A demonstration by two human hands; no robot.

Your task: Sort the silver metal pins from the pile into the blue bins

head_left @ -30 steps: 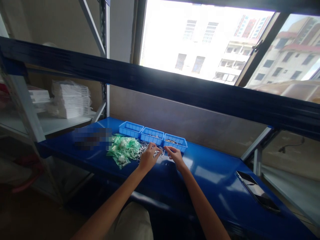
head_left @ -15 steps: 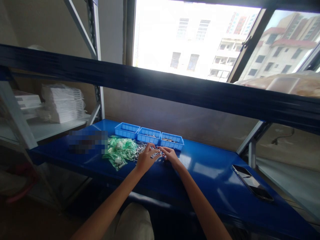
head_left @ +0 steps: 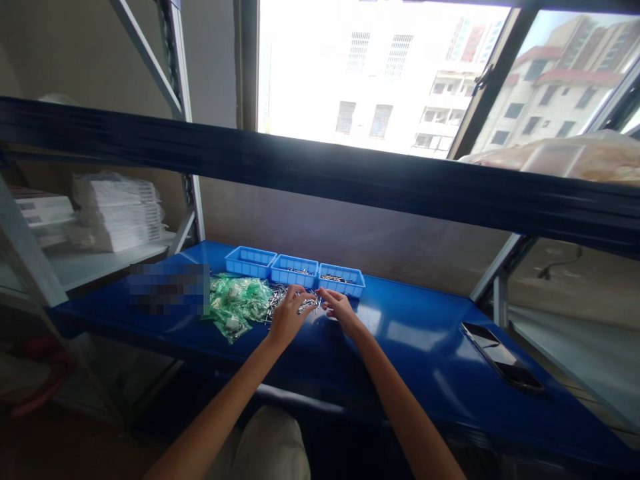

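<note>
A pile of thin silver metal pieces, which look like screws or rivets [head_left: 276, 303], lies loose on the blue table. My left hand [head_left: 289, 317] is over the pile's right part, its thumb and index finger curved toward each other in a pinch. Just right of it, my right hand [head_left: 341, 312] has its fingers bent together, tips close to the left fingertips. Whatever lies between the fingertips is too small to make out. Behind the hands stand the middle blue bin [head_left: 295, 275] and the right blue bin [head_left: 343, 287], both with small metal pieces inside.
Green plastic bags [head_left: 235, 303] lie left of the pile. The left blue bin [head_left: 250, 267] completes the row. A phone [head_left: 500, 357] rests on the table [head_left: 415, 367] at the right. A blue shelf beam [head_left: 320, 170] crosses above the table. Wrapped white boxes [head_left: 120, 213] sit at left.
The camera view has shifted slightly. My right fingertips are a little farther from the left ones. The bins, pile and bags stay in place.
</note>
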